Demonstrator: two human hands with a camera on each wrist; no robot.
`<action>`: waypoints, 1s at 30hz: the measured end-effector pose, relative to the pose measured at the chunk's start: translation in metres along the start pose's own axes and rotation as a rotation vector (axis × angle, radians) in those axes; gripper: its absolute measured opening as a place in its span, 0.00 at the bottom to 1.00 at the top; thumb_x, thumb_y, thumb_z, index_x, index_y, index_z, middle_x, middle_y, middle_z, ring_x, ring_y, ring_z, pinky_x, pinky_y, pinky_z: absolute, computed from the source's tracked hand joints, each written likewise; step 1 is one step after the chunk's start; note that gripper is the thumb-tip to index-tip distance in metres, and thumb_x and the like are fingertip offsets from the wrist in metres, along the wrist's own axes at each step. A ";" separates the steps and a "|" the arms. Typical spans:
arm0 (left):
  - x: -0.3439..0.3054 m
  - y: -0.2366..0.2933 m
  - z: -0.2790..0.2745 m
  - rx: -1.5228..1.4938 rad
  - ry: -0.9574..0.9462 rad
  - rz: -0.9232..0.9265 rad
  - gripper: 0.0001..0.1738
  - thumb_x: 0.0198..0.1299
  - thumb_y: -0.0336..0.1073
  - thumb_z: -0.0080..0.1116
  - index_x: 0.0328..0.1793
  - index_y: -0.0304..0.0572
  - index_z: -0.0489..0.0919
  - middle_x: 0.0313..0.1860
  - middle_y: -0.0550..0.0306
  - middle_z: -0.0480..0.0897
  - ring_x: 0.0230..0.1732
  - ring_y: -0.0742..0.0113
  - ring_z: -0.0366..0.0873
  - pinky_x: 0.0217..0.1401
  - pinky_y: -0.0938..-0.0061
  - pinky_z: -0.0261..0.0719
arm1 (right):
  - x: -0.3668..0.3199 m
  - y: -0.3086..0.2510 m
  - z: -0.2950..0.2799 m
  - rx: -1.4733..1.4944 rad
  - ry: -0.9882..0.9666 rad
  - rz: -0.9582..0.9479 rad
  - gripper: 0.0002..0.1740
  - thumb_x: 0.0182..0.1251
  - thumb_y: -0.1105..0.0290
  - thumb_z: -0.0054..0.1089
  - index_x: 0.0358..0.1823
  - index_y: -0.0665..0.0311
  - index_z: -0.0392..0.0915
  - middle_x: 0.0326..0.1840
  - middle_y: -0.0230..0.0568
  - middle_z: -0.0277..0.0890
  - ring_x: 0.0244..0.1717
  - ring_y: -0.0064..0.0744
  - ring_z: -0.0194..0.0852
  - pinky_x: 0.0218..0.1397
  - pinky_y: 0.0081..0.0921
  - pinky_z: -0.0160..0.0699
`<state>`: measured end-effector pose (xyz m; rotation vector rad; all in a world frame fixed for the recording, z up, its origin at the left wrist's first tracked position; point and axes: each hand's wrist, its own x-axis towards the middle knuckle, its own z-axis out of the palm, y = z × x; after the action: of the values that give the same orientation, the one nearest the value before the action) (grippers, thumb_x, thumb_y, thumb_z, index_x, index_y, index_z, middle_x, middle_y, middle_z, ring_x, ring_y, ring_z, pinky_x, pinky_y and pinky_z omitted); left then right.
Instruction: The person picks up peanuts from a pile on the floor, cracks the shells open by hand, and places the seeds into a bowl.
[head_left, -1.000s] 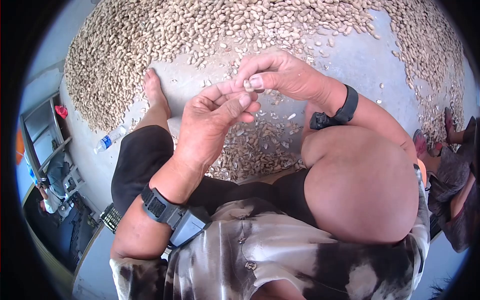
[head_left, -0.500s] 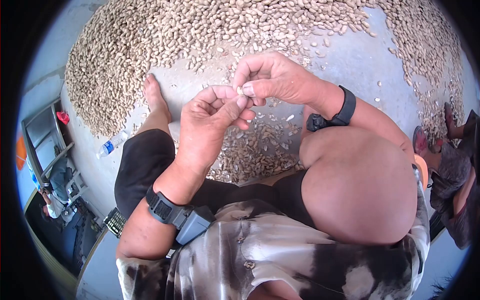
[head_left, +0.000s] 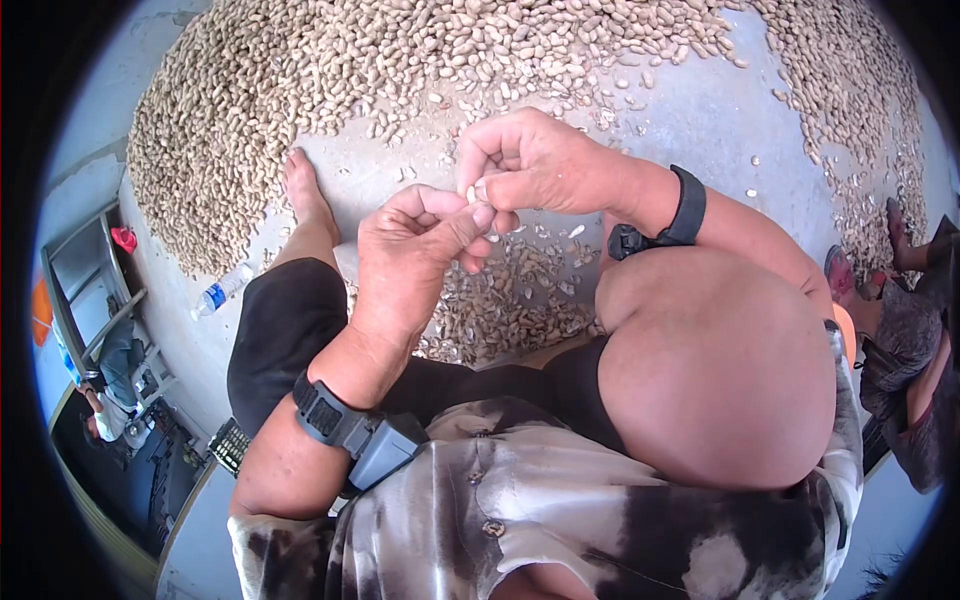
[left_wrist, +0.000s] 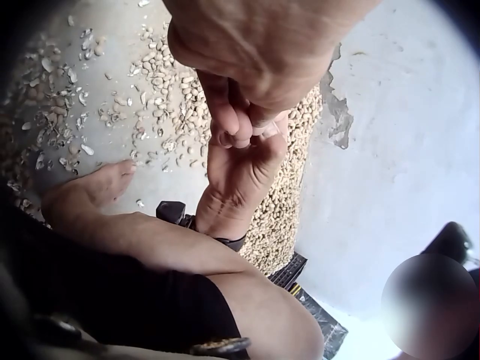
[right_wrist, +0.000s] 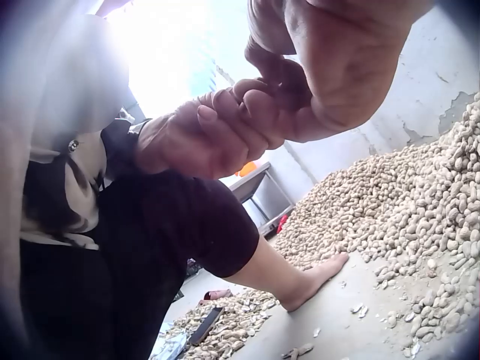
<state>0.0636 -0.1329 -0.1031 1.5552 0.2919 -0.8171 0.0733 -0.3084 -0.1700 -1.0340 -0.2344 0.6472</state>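
A small pale peanut [head_left: 477,194] is pinched between the fingertips of both hands in the head view. The left hand [head_left: 410,245] comes from below, its thumb and forefinger against the piece and its other fingers bent. From the right, the right hand [head_left: 545,165] grips it with thumb and forefinger. In the left wrist view the left hand [left_wrist: 259,52] covers most of the piece, and the right hand [left_wrist: 240,176] meets it. The right wrist view has both hands' fingertips together, hiding the piece.
A wide heap of unshelled peanuts [head_left: 215,150] lies ahead and to the left; another heap [head_left: 850,90] is at the right. Shells and peanuts [head_left: 500,310] lie between the legs. A plastic bottle [head_left: 222,290] lies by the left knee. Other people sit at both sides.
Both hands have moved slightly left and down, staying together. The piece between the fingertips has turned, and the right thumb now covers more of it.
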 end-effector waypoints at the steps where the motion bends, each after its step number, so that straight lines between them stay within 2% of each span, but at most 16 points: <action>1: 0.000 0.000 -0.001 0.000 0.004 0.004 0.05 0.56 0.26 0.61 0.36 0.32 0.76 0.28 0.51 0.82 0.26 0.73 0.79 0.26 0.83 0.77 | 0.001 0.000 0.001 -0.003 -0.006 -0.003 0.08 0.56 0.71 0.56 0.35 0.68 0.74 0.25 0.34 0.75 0.23 0.18 0.73 0.27 0.15 0.74; 10: -0.007 -0.002 -0.007 0.015 0.063 0.017 0.05 0.57 0.26 0.60 0.34 0.31 0.76 0.27 0.50 0.82 0.25 0.72 0.78 0.26 0.81 0.77 | 0.008 -0.007 0.014 -0.094 0.048 0.055 0.06 0.55 0.73 0.57 0.33 0.67 0.75 0.20 0.31 0.74 0.22 0.17 0.73 0.25 0.14 0.72; 19: -0.014 0.000 -0.018 -0.042 0.054 0.044 0.07 0.59 0.29 0.59 0.37 0.30 0.77 0.29 0.51 0.82 0.27 0.72 0.79 0.29 0.81 0.78 | 0.022 -0.008 0.027 -0.141 0.081 0.056 0.05 0.56 0.75 0.50 0.29 0.66 0.75 0.20 0.32 0.74 0.20 0.17 0.70 0.24 0.15 0.70; 22: -0.015 0.002 -0.026 -0.113 0.029 0.045 0.08 0.59 0.30 0.58 0.40 0.29 0.77 0.31 0.51 0.82 0.29 0.72 0.79 0.31 0.80 0.79 | 0.025 -0.010 0.028 -0.066 0.065 0.089 0.06 0.58 0.74 0.49 0.31 0.67 0.75 0.24 0.34 0.75 0.22 0.17 0.70 0.26 0.14 0.69; 25: -0.020 0.004 -0.032 -0.210 0.009 0.051 0.10 0.60 0.30 0.57 0.44 0.29 0.77 0.33 0.51 0.82 0.31 0.71 0.80 0.33 0.79 0.80 | 0.026 -0.005 0.030 0.180 0.018 0.066 0.07 0.61 0.71 0.51 0.36 0.68 0.74 0.28 0.34 0.74 0.24 0.17 0.69 0.28 0.14 0.69; 30: -0.024 0.000 -0.044 -0.298 0.001 0.048 0.11 0.61 0.29 0.56 0.47 0.29 0.77 0.35 0.53 0.81 0.31 0.72 0.78 0.35 0.80 0.79 | 0.031 -0.002 0.033 0.162 -0.057 0.027 0.12 0.64 0.66 0.54 0.42 0.68 0.73 0.28 0.33 0.72 0.24 0.16 0.67 0.28 0.14 0.67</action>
<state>0.0605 -0.0844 -0.0900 1.2791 0.3589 -0.7003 0.0832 -0.2670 -0.1547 -0.8651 -0.2149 0.7090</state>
